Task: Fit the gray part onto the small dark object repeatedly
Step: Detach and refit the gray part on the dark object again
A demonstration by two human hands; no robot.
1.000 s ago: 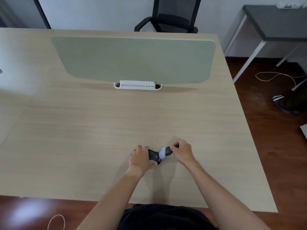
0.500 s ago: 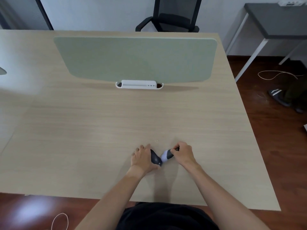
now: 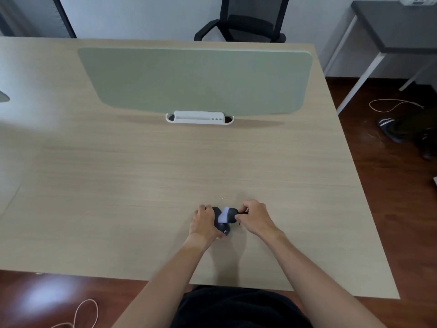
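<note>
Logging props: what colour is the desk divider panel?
Muted sage green panel, with a white base; head view.

Light wood-grain table (image 3: 142, 176) fills view. Sage-green divider panel (image 3: 194, 79) stands upright across far half, seated in white clip base (image 3: 199, 117). Near front edge, small dark object (image 3: 221, 227) rests on tabletop, gray part (image 3: 224, 215) against it, both hands around them.
</note>
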